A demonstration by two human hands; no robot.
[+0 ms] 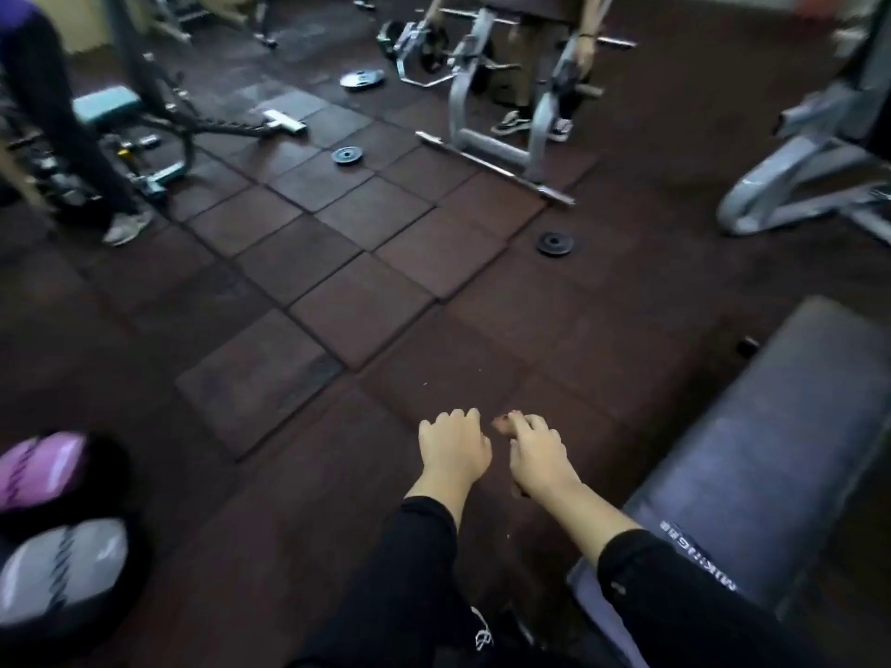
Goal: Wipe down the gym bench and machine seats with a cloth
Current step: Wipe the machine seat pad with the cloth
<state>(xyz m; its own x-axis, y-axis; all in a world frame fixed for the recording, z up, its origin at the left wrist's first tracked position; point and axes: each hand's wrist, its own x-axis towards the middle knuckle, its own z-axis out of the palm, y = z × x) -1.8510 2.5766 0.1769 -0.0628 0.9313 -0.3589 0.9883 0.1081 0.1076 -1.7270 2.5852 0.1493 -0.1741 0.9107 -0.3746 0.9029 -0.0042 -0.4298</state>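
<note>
Your two hands hang out over the floor (pixel 337 291), side by side and nearly touching. Your left hand (pixel 453 448) has its fingers curled under, and whether that grip holds anything cannot be told. Your right hand (pixel 537 455) has its grip clamped on a small dark brown cloth (pixel 501 423), of which only a scrap shows past the fingers. One padded counter (pixel 771 455) lies just right of your hands, its long axis running from lower left to upper right. Three weight plates (pixel 554 243) lie on the floor tiles, well apart. Two other people stand at machines beyond.
</note>
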